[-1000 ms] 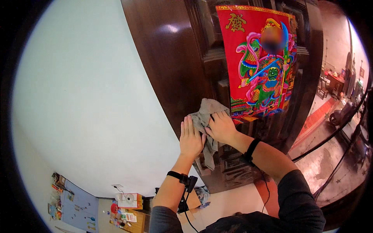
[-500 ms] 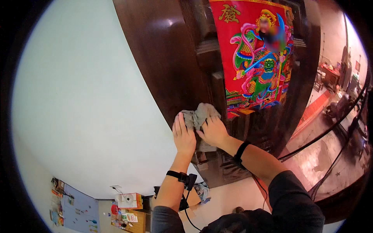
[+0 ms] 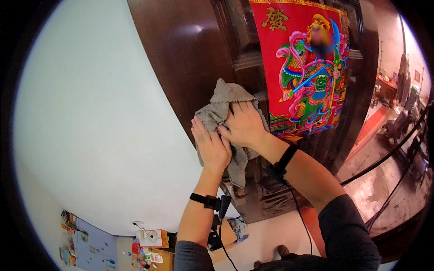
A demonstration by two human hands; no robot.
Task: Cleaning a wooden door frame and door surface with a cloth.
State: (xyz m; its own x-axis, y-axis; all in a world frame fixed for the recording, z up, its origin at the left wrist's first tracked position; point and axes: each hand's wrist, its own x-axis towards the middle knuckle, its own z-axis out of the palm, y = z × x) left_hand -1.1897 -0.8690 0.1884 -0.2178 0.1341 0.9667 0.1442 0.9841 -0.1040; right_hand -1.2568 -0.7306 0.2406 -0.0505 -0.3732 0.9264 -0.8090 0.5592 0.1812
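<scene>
On the door (image 3: 176, 58), left of the poster (image 3: 300, 74), my left hand (image 3: 211, 148) and right hand (image 3: 246, 127), both flat, press a grey cloth (image 3: 231, 94); straying too far right could snag the poster's edge.

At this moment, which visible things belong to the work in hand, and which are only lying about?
In the work:
left hand
right hand
grey cloth, touched by both
dark wooden door

Only about:
red figure poster on the door
brown cardboard box
orange-and-white box
</scene>
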